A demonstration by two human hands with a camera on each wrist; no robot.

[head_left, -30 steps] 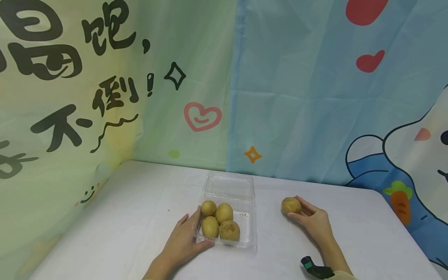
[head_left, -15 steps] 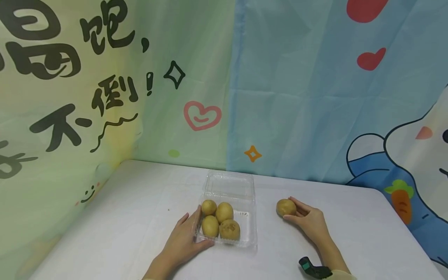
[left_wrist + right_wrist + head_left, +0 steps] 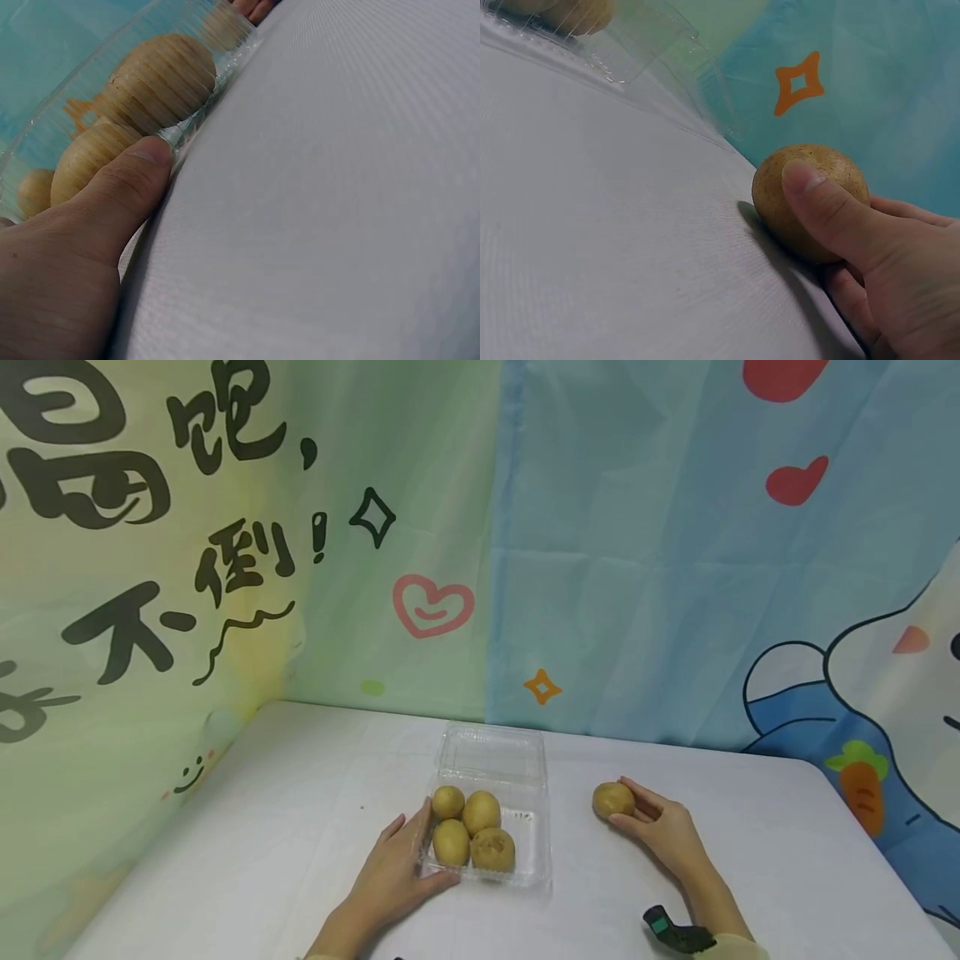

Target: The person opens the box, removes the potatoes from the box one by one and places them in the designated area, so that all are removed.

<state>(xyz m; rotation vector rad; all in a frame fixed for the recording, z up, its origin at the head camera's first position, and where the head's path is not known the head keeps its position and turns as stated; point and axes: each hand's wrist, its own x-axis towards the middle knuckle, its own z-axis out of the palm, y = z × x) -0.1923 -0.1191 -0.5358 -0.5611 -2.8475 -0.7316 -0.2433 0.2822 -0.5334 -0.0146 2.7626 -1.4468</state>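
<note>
Blue-and-green printed backdrop [image 3: 615, 610] hangs behind a white desk [image 3: 322, 777]. Held potato [image 3: 613, 800]: at about 3 o'clock from the clear container [image 3: 532, 852], tending to 2, well apart from it. Contact with the desk: cannot tell. Long axis: hard to fix; outline near round, slightly wider from 9 to 3 in the head view.

Right hand [image 3: 671, 839] is the nearer; thumb and fingers pinch the potato, spread only by its width. Potato sits at 10 o'clock from the palm. Key relation, as judged: container lies at 9 o'clock from these fingertips, a little toward 8, with bare desk between.

Inside the container, four potatoes [image 3: 481, 812] cluster toward the 9 o'clock wall. Left hand [image 3: 390, 864] straddles the 7 o'clock corner, fingers fairly straight, thumb along the near edge. Lid [image 3: 491, 752] lies folded back at 12 o'clock.

View comparison: head alone gives the full count and layout. Left wrist shows the thumb against the ridged near wall. Right wrist shows the other thumb laid across the held potato's speckled face, plus a shadow [image 3: 799, 292] beneath.
</note>
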